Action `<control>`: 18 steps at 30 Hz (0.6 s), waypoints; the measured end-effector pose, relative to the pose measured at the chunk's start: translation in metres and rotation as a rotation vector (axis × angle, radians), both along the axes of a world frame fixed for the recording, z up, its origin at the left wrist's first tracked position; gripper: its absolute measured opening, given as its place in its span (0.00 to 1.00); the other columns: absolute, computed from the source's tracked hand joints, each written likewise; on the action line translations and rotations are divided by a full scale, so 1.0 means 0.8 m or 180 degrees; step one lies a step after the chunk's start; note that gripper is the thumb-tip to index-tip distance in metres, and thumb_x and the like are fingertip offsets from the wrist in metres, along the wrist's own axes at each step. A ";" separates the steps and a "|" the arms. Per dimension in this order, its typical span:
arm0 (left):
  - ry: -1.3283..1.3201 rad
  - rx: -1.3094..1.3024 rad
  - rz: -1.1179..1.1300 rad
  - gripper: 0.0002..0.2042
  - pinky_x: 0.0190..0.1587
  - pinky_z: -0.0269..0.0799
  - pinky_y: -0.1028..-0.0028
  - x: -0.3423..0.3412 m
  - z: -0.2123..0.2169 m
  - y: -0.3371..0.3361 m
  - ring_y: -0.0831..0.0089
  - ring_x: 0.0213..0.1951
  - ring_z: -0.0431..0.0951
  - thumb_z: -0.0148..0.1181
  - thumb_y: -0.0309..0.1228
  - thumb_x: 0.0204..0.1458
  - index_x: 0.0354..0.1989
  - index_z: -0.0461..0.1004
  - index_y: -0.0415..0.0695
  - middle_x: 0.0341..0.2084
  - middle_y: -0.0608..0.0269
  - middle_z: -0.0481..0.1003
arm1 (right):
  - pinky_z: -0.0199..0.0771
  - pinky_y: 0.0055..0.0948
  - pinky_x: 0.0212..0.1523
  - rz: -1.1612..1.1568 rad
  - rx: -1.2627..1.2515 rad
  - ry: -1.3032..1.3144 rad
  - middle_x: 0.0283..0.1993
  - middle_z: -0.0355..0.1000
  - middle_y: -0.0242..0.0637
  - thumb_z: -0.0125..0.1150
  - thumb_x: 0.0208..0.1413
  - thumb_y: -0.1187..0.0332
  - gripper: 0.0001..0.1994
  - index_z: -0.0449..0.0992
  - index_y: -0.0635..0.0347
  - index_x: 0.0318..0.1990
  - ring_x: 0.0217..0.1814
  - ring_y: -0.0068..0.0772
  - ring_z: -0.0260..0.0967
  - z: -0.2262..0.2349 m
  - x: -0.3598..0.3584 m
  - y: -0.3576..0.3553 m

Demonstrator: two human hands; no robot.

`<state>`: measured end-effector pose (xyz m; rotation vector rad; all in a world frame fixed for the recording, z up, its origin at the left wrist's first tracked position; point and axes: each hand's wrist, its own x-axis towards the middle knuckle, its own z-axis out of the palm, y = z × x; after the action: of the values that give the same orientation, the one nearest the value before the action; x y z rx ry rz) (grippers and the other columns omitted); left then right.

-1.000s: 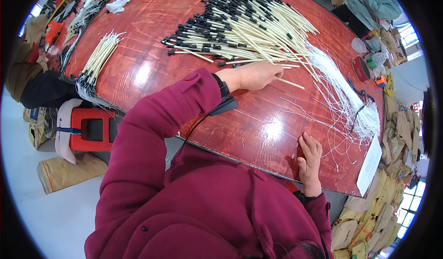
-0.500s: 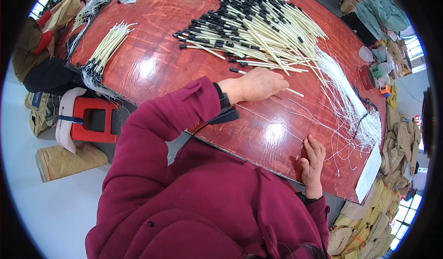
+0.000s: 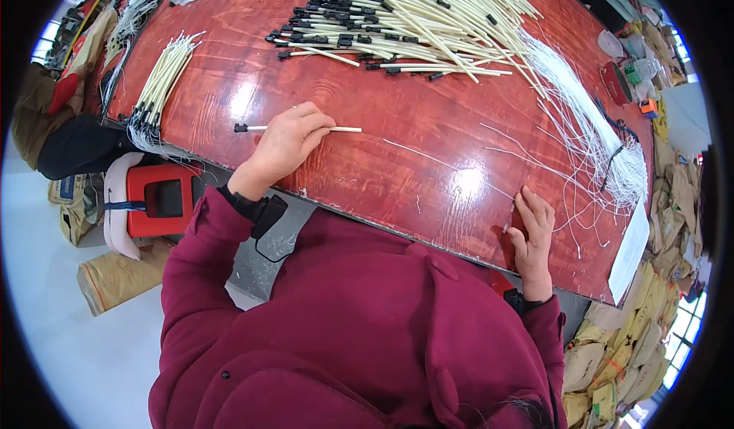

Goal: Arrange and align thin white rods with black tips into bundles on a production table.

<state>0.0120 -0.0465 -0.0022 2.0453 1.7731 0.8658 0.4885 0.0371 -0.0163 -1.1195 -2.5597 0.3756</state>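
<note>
My left hand [image 3: 287,142] is closed around a thin cream tube [image 3: 348,129] with a black plastic end piece, held level just above the red table near its front edge. The black end sticks out on the left and the plain end on the right. Farther right, my right hand [image 3: 531,230] rests at the table's front edge, thumb below the fingers. A thin white cord [image 3: 440,161] runs from the open tabletop to its fingertips, and the hand appears to hold it there; the exact grip is partly hidden.
A large pile of black-ended cream tubes [image 3: 413,27] covers the back of the red table [image 3: 367,177]. A tied bundle of white cords [image 3: 589,123] lies at right beside white paper [image 3: 628,253]. Tubes with cords [image 3: 164,81] lie at left, near a red stool [image 3: 162,199].
My left hand has drawn a black-ended tube from the pile's front edge toward the left and nearer to me. My right hand stays by the white cord. The view has shifted slightly.
</note>
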 end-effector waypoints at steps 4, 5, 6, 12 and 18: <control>-0.0076 0.0030 -0.0075 0.06 0.41 0.74 0.63 0.007 -0.009 0.003 0.55 0.38 0.78 0.61 0.22 0.55 0.40 0.79 0.38 0.33 0.56 0.75 | 0.55 0.44 0.70 -0.0030 -0.0026 0.0017 0.69 0.66 0.43 0.58 0.61 0.49 0.29 0.74 0.63 0.63 0.69 0.48 0.59 -0.002 0.000 -0.002; -0.0088 0.0054 -0.0127 0.07 0.42 0.74 0.62 0.009 -0.010 0.005 0.56 0.40 0.78 0.61 0.23 0.55 0.41 0.80 0.39 0.33 0.56 0.75 | 0.56 0.44 0.70 -0.0050 -0.0037 0.0024 0.69 0.66 0.43 0.58 0.61 0.50 0.29 0.74 0.63 0.63 0.69 0.48 0.60 -0.002 0.000 -0.002; -0.0092 0.0049 -0.0132 0.07 0.42 0.74 0.62 0.010 -0.011 0.007 0.56 0.40 0.78 0.61 0.23 0.55 0.41 0.80 0.39 0.33 0.56 0.75 | 0.56 0.44 0.70 -0.0056 -0.0042 0.0021 0.69 0.66 0.43 0.58 0.61 0.50 0.29 0.74 0.63 0.63 0.69 0.48 0.60 -0.002 -0.001 -0.002; 0.0065 -0.0018 -0.0322 0.07 0.41 0.74 0.65 0.014 -0.003 0.013 0.56 0.38 0.79 0.60 0.21 0.56 0.42 0.80 0.37 0.35 0.55 0.77 | 0.57 0.44 0.68 -0.0087 -0.0074 0.0182 0.67 0.69 0.43 0.62 0.58 0.47 0.31 0.75 0.64 0.60 0.66 0.48 0.63 -0.003 -0.005 -0.002; 0.0182 -0.0088 -0.0426 0.08 0.42 0.75 0.65 0.012 0.004 0.019 0.57 0.40 0.79 0.61 0.20 0.55 0.43 0.80 0.37 0.36 0.56 0.76 | 0.57 0.42 0.69 -0.0050 -0.0144 0.0170 0.68 0.68 0.43 0.64 0.56 0.54 0.29 0.74 0.64 0.62 0.67 0.47 0.62 0.000 -0.005 -0.002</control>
<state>0.0219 -0.0317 0.0011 2.1627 1.6448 0.7469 0.4848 0.0356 -0.0166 -1.1293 -2.5062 0.4553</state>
